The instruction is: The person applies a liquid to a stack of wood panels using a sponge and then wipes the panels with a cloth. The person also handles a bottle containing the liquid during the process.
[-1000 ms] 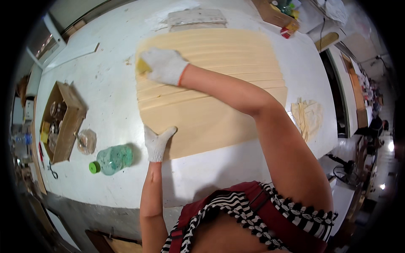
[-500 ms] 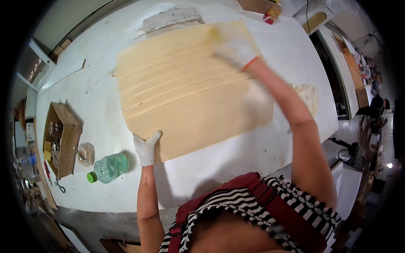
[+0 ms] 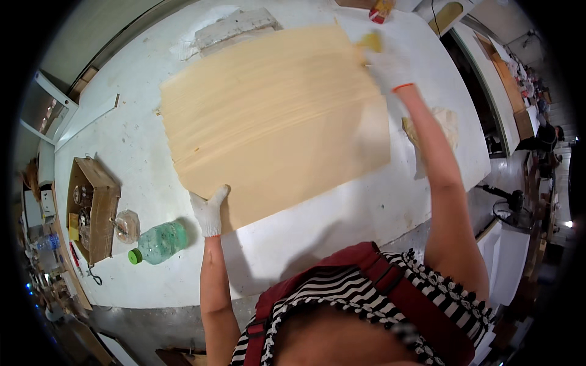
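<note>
A fanned stack of thin, pale veneer sheets [image 3: 287, 158] lies on the white table, its edges stepped like shingles in the far half. My left hand [image 3: 207, 212], in a white knit glove, grips the near left corner, thumb on top; its other fingers are partly hidden. Off the far right edge is my right hand [image 3: 387, 68], in a white glove with an orange cuff, smeared by motion. A small yellow sponge-like piece [image 3: 370, 41] shows at its fingertips, too blurred to name surely.
A greyish block [image 3: 235, 30] sits behind the stack. To the left are a cardboard box [image 3: 101, 213] with jars, a clear plastic container [image 3: 127, 227] and a green bottle [image 3: 160, 243] on its side. Crumpled pale material [image 3: 444, 128] lies right, under my forearm. A red-yellow packet [image 3: 379, 11] is at the back.
My right hand has swept right with the yellow piece, from over the sheets to past their far right edge. My left hand stays at the near corner. The view has shifted slightly.
</note>
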Motion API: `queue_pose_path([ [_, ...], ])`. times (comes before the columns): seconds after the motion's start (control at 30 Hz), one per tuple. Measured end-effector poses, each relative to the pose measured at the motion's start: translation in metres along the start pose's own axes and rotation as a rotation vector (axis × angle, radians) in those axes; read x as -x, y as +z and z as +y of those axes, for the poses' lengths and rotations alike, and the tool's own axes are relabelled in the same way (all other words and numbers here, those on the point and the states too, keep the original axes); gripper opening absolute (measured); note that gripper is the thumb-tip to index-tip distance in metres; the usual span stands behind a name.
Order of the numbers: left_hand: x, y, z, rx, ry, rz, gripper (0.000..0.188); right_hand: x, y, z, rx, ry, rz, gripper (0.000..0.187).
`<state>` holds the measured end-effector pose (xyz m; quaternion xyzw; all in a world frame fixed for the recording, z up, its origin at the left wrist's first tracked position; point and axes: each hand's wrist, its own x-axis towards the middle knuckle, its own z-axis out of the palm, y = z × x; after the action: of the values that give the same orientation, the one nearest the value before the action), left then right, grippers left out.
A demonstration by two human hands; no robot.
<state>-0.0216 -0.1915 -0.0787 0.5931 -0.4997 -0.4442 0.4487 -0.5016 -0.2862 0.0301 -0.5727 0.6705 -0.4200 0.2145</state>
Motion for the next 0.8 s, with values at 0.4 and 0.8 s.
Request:
queue_pose_path([
  [0.4,0.003,0.005,0.014,0.019,-0.030,-0.029,0.070,0.016,-0.043,0.063,0.960,0.123,0.107,0.050],
  [0.8,0.007,0.005,0.009,0.121,-0.003,-0.002,0.067,0.085,0.067,-0.047,0.556,-0.110,-0.288,0.056],
])
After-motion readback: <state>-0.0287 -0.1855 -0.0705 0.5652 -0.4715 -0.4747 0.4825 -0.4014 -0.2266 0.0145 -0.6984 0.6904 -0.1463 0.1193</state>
